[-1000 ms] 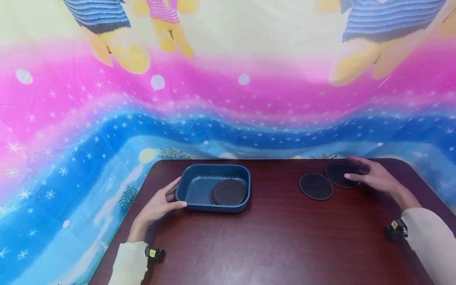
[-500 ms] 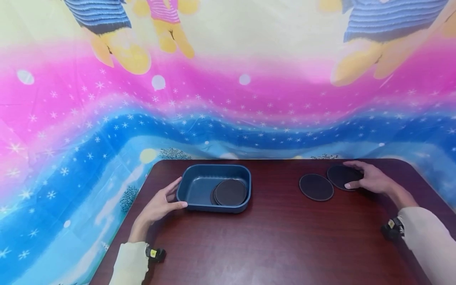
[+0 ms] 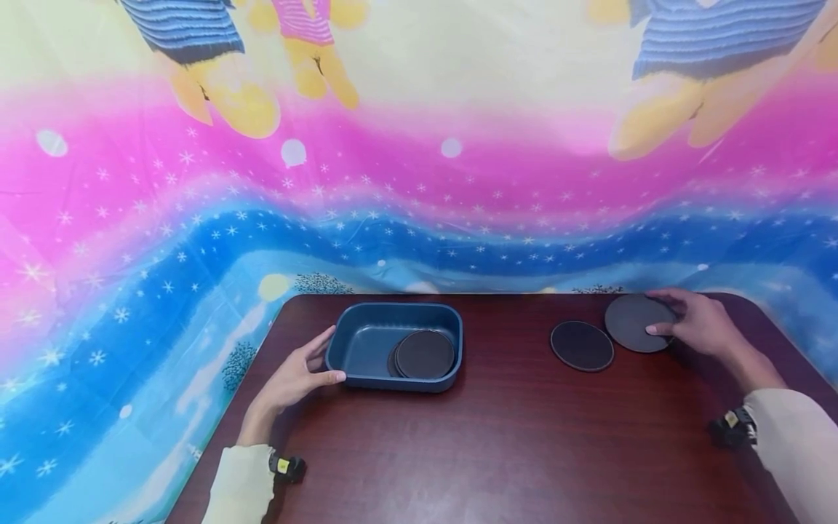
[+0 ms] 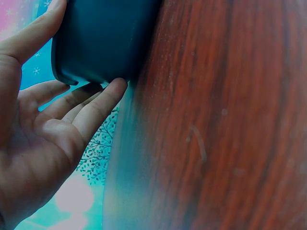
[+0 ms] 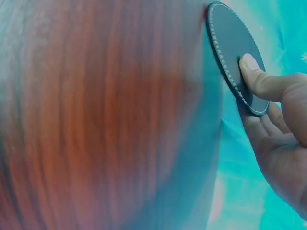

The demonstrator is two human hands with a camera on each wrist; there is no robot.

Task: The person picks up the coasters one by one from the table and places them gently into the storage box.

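Observation:
In the head view, my left hand point(image 3: 292, 376) rests against the left end of a dark blue rectangular container point(image 3: 340, 382). Its thumb touches the near corner, and the fairly straight fingers point(image 4: 103, 106) touch the end wall in the left wrist view. Inside the container, toward its right, lie stacked round dark coasters point(image 3: 425, 354). At the table's far right, my right hand point(image 3: 707, 329) pinches a round coaster point(image 3: 635, 324), tilted up. The right wrist view shows the coaster's pale edge stitching, with the thumb point(image 5: 254, 72) on its face and the fingers behind.
Another round dark coaster point(image 3: 582, 346) lies flat on the reddish-brown wooden table point(image 3: 491, 444), just left of the held one. A cartoon-printed cloth point(image 3: 419, 182) hangs along the table's back edge. Dark wrist cameras sit at both cuffs.
My right hand has closed its fingers on the far-right coaster and tipped it up, so its face now looks lighter grey. The left hand and the container have stayed in place.

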